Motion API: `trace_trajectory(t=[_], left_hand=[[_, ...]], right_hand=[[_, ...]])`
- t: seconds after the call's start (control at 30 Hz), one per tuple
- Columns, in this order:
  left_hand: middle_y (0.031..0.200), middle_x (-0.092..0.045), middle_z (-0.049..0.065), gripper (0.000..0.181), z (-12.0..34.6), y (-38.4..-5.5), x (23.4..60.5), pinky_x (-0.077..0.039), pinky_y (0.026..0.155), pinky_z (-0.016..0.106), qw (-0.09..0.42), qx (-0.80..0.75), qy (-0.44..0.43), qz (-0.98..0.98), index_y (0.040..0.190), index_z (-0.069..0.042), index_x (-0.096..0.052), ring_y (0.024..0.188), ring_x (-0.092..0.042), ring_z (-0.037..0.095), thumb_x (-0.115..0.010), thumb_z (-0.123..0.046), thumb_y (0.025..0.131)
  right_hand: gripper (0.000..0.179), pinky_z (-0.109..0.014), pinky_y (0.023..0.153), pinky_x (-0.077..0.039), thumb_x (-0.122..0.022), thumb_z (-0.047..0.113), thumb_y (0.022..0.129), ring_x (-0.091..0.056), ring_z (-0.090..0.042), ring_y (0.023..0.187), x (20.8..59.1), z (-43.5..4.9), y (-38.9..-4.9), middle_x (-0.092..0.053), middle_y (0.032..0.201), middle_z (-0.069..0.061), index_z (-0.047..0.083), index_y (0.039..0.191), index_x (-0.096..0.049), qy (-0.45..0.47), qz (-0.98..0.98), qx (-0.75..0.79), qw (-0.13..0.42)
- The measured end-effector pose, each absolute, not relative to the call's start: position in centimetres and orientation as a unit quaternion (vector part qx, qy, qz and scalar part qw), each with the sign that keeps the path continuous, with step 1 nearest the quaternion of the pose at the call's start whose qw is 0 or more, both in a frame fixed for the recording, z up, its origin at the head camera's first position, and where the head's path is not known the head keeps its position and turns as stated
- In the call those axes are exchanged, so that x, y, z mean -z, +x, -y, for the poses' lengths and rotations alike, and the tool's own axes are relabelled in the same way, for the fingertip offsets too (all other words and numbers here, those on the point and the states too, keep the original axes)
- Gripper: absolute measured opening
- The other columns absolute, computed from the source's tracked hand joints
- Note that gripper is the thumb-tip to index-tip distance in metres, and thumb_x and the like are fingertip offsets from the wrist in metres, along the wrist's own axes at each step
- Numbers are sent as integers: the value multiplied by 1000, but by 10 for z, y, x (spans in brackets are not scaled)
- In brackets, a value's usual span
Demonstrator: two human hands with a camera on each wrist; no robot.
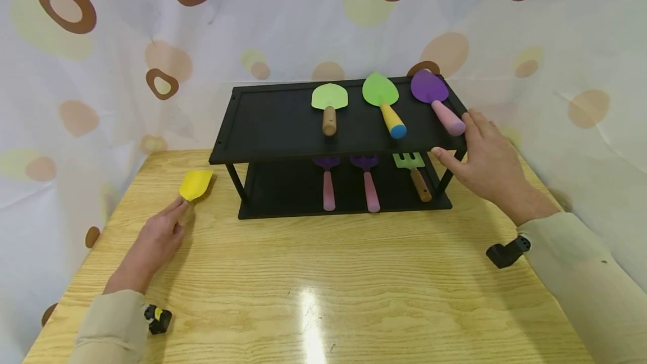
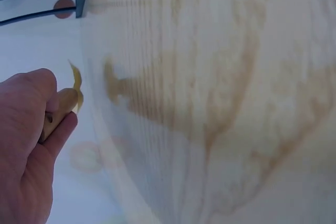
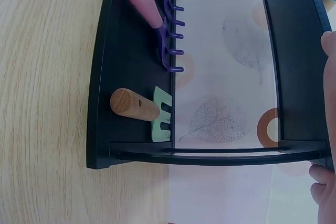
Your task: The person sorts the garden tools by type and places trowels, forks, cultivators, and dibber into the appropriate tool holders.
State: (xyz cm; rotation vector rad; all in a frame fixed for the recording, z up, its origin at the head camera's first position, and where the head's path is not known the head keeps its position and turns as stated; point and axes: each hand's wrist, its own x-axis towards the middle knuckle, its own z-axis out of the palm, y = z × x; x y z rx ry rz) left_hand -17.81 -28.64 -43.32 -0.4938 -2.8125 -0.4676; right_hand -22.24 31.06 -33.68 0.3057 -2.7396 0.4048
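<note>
My left hand (image 1: 155, 240) grips the wooden handle (image 2: 59, 113) of a small yellow hand trowel (image 1: 196, 184), its blade pointing away, left of a black two-tier rack (image 1: 278, 122). At the rack's front right corner my right hand (image 1: 490, 164) holds the upper shelf, thumb at the front edge and fingers along the side. Close by those fingers lies a purple trowel with a pink handle (image 1: 447, 117). Further left on that shelf are a green trowel with a yellow-and-blue handle (image 1: 391, 119) and a pale green one with a wooden handle (image 1: 329, 119).
On the lower shelf lie two purple hand rakes with pink handles (image 1: 328, 192) (image 1: 371, 192) and a green fork with a wooden handle (image 1: 420, 185). The rack stands at the back of a wooden table (image 1: 354, 274), before a spotted curtain (image 1: 303, 27).
</note>
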Motion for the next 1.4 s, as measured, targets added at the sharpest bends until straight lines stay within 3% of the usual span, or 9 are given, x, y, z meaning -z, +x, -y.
trace_trajectory(t=[0.13, 0.23, 0.47, 0.73, 1.4], left_hand=[[140, -46, 38, 50, 284, -177, 429, -55, 78, 56, 185, 155, -184, 953, 134, 17, -49, 113, -57, 54, -54, 18, 84], [139, -49, 37, 51, 280, -177, 422, -54, 82, 59, 210, 155, -189, 947, 133, 17, -50, 116, -55, 55, -56, 19, 83], [140, -50, 33, 54, 271, -176, 408, -52, 89, 59, 254, 143, -202, 935, 135, 15, -50, 122, -53, 50, -58, 20, 82], [135, -56, 30, 54, 259, -178, 388, -54, 88, 55, 329, 133, -222, 908, 132, 14, -54, 121, -56, 47, -59, 23, 79], [137, -58, 26, 57, 233, -191, 338, -53, 92, 54, 381, 132, -263, 876, 134, 10, -55, 121, -59, 43, -54, 26, 79]], right_hand=[[93, -68, 110, -31, -54, 58, 94, -32, -52, 140, 336, -310, -222, -29, 155, -33, -8, 152, -23, 109, 967, -143, 181], [93, -68, 110, -31, -55, 57, 94, -32, -52, 139, 335, -309, -222, -29, 154, -33, -9, 152, -23, 110, 967, -141, 181], [93, -69, 109, -32, -56, 57, 94, -33, -53, 139, 337, -309, -223, -30, 154, -34, -9, 151, -24, 112, 967, -140, 183], [92, -69, 109, -32, -56, 57, 94, -34, -53, 137, 338, -309, -224, -31, 153, -34, -9, 151, -25, 114, 965, -143, 190], [93, -68, 110, -31, -55, 57, 94, -33, -52, 139, 337, -308, -222, -30, 154, -33, -9, 151, -25, 113, 964, -148, 188]])
